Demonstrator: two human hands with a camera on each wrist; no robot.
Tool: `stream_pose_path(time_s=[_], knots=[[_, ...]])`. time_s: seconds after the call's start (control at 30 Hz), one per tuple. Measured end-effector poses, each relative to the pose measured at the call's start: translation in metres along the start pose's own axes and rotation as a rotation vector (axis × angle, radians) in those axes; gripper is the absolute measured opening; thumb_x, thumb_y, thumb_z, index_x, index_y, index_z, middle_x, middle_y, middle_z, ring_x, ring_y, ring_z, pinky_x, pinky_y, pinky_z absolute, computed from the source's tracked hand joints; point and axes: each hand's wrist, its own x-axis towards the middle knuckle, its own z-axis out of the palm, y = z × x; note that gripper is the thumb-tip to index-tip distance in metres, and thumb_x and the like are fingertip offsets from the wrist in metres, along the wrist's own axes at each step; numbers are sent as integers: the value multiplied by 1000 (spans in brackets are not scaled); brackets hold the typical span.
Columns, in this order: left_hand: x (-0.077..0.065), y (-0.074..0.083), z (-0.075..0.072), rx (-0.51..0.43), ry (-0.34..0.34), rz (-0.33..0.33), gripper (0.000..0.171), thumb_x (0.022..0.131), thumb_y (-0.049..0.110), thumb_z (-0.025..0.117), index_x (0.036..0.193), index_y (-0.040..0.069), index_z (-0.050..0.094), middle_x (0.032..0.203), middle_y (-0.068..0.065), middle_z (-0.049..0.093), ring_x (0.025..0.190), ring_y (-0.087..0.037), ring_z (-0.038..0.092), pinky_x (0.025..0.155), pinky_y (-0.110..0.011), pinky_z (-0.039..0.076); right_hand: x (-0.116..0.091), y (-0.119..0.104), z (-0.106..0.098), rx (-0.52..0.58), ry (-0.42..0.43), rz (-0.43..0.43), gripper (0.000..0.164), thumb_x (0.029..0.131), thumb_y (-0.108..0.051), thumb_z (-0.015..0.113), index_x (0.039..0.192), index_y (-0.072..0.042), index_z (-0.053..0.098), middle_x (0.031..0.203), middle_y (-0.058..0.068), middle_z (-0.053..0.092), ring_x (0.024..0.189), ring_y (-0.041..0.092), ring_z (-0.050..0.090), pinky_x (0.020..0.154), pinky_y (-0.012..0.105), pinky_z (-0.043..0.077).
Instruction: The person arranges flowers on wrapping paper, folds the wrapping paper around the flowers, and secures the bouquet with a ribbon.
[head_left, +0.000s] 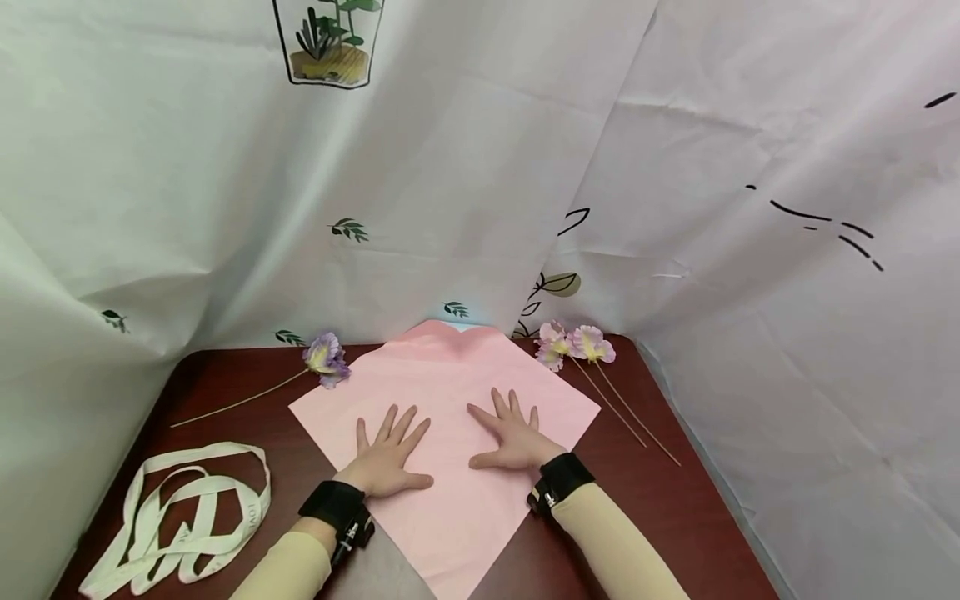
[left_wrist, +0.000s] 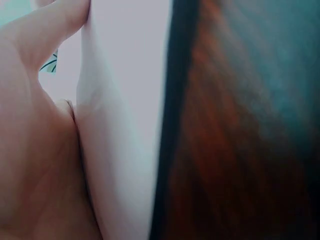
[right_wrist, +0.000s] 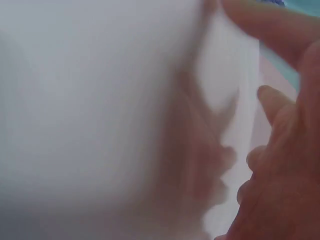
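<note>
A sheet of pink wrapping paper [head_left: 450,525] lies diamond-wise on the dark red table, its far corner bent up against the curtain. My left hand [head_left: 390,458] rests on the left part of the sheet with fingers spread. On the right part, my right hand [head_left: 513,437] lies with fingers spread, tips pointing inward and away. Neither hand holds anything. In the left wrist view the palm [left_wrist: 40,150] lies along the pale paper [left_wrist: 120,125]. The right wrist view shows the fingers [right_wrist: 275,105] close over the paper, with their shadow on it.
A purple artificial flower [head_left: 326,360] with a long stem lies left of the paper. Two pink-lilac flowers [head_left: 592,343] lie to the right, stems toward me. A white printed ribbon [head_left: 255,504] is loosely coiled at front left. A white patterned curtain [head_left: 465,167] rises behind the table [head_left: 675,517].
</note>
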Motion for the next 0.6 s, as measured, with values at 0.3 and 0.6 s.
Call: stream_pose_path(time_s=[0.3, 0.6], knots=[[6, -4, 3, -3, 17, 18, 96, 79, 76, 57, 156, 26, 27, 166, -7, 13, 152, -39, 2, 104, -78, -10, -5, 3, 12, -34, 56, -2, 98, 72, -82, 59, 154, -42, 23, 167, 10, 1, 151, 44, -4, 107, 78, -3], [-2, -26, -23, -141, 57, 89, 86, 87, 59, 62, 156, 19, 30, 163, -15, 21, 149, -41, 18, 112, -72, 6, -4, 5, 11, -17, 45, -27, 100, 73, -81, 60, 155, -40, 22, 166, 12, -1, 151, 45, -5, 106, 78, -4]])
